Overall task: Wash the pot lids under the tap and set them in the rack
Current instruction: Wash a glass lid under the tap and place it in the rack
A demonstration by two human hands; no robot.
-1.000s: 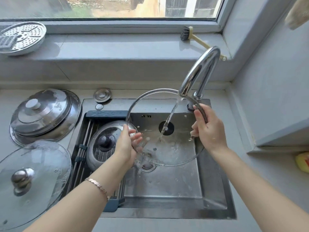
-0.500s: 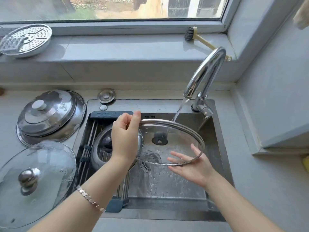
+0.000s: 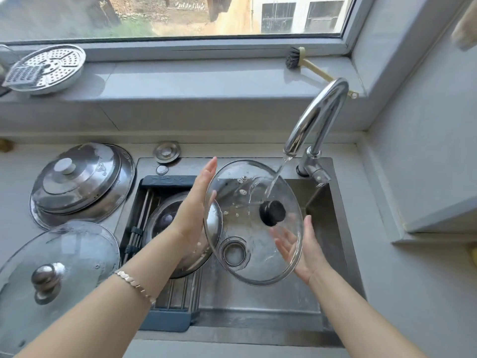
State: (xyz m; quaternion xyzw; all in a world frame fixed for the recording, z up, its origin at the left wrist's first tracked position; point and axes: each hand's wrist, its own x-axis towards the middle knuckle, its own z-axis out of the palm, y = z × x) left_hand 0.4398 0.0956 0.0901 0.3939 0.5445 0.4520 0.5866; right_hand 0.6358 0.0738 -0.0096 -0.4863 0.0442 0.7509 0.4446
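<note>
A clear glass lid (image 3: 240,228) with a black knob (image 3: 272,213) hangs tilted over the sink (image 3: 258,306), its knob side facing up toward the camera. The left hand (image 3: 198,202) presses flat against the lid's rim at 9 o'clock, fingers straight and pointing toward 12 o'clock, not curled around anything. The right hand (image 3: 304,249) props the lid from beneath at about 4 o'clock, palm up and fingers spread loosely, part of them seen through the glass. The lid is caught between the two flat hands. Water (image 3: 276,177) runs from the chrome tap (image 3: 317,117), which stands at the sink's 1 o'clock corner, and strikes the glass just above the knob.

The blue-framed rack (image 3: 167,324) spans the sink's 9 o'clock side and carries a steel lid (image 3: 165,220), partly hidden by the left wrist. On the surface at 9 o'clock of the sink lie stacked steel lids (image 3: 82,182), and at 8 o'clock another glass lid (image 3: 59,264) with a metal knob. A perforated steamer plate (image 3: 49,68) sits on the windowsill at 11 o'clock, a dish brush (image 3: 296,59) at 1 o'clock.
</note>
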